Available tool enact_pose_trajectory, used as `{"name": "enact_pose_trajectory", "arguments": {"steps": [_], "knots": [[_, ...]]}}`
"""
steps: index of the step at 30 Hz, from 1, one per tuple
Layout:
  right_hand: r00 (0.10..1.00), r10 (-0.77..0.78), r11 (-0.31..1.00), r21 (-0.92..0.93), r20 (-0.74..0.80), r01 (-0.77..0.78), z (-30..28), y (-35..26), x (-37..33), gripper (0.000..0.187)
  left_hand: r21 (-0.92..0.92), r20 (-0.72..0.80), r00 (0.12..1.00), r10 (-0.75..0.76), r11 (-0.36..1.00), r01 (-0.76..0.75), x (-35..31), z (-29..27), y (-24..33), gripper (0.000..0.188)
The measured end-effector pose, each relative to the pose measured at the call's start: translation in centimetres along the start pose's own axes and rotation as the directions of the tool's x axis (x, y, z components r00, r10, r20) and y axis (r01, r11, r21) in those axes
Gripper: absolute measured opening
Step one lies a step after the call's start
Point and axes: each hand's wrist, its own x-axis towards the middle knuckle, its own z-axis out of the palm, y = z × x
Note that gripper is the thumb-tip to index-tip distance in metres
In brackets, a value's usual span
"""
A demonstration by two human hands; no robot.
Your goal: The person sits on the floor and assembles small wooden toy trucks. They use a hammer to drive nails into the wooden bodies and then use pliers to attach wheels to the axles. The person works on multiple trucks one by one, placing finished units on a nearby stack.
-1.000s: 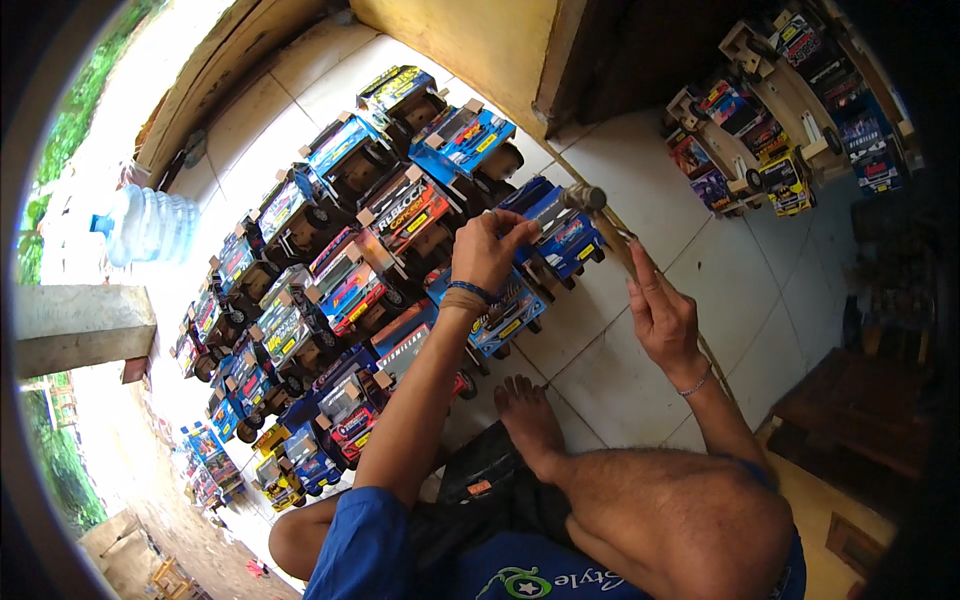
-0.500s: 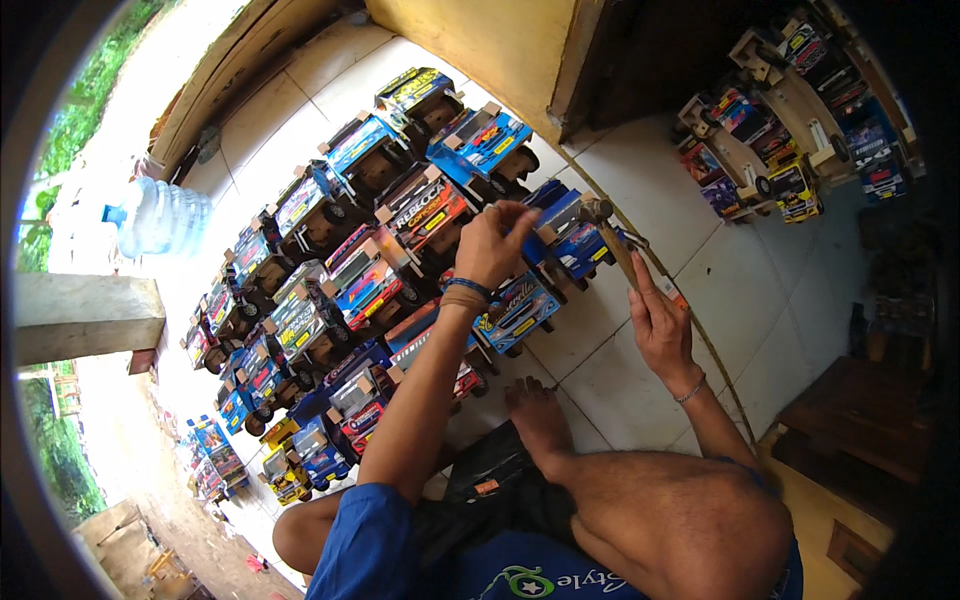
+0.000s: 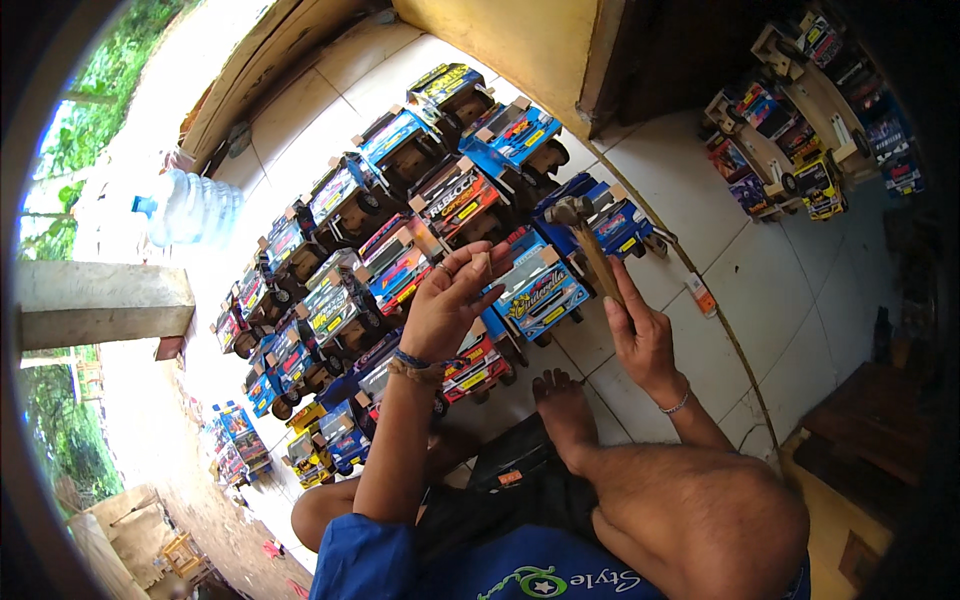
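Note:
My right hand point(image 3: 645, 340) is closed round the wooden handle of a hammer point(image 3: 596, 256). The hammer's metal head is raised over a dark blue toy truck point(image 3: 622, 228). My left hand point(image 3: 447, 305) is turned palm up with curled fingers, over the rows of toy trucks. A small pale piece point(image 3: 481, 263) shows at its fingertips, too small to identify surely. Just right of that hand stands a light blue toy truck point(image 3: 540, 295), and beyond it a black and orange one point(image 3: 460, 203). Small tan blocks sit on top of many trucks.
Several more printed toy trucks point(image 3: 330, 305) stand in rows on the white tiled floor point(image 3: 640, 385). Others point(image 3: 820, 185) are grouped at the far right. A clear water jug point(image 3: 195, 205) lies at the left, near a concrete post point(image 3: 105, 303). My bare foot point(image 3: 565, 415) rests close by.
My left hand has drawn back toward me and turned palm up. The hammer has shifted left and nearer with my right hand. The whole view has moved slightly.

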Motion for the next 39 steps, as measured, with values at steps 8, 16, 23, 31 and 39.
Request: {"name": "enact_pose_trajectory", "arguments": {"steps": [8, 16, 23, 31, 39], "knots": [[1.000, 0.031, 1.000, -0.005, 0.002, -0.031, 0.9, 0.1, -1.7, 0.051, 0.385, -0.130, 0.975, 0.182, 0.915, -0.120, -1.1, -0.6, -2.6, 0.026], [0.996, 0.084, 0.996, 0.028, 0.004, -0.084, 1.2, 0.2, -2.5, 0.052, 0.649, -0.161, 0.959, 0.233, 0.757, -0.075, -0.3, -1.8, -3.0, 0.030], [0.975, 0.201, 0.978, 0.034, 0.090, -0.205, 0.7, 0.1, -2.6, 0.052, 0.739, -0.177, 0.954, 0.242, 0.673, -0.033, -0.5, -1.1, -2.6, 0.032], [0.985, 0.153, 0.988, 0.009, 0.081, -0.154, 0.7, 0.2, -2.7, 0.052, 0.782, -0.152, 0.970, 0.188, 0.624, 0.001, 0.0, -1.4, -1.8, 0.032], [0.965, 0.225, 0.973, 0.011, 0.136, -0.229, 0.4, 0.3, -3.2, 0.053, 0.711, -0.132, 0.987, 0.089, 0.702, 0.032, 0.3, -2.1, -1.4, 0.032]]}}
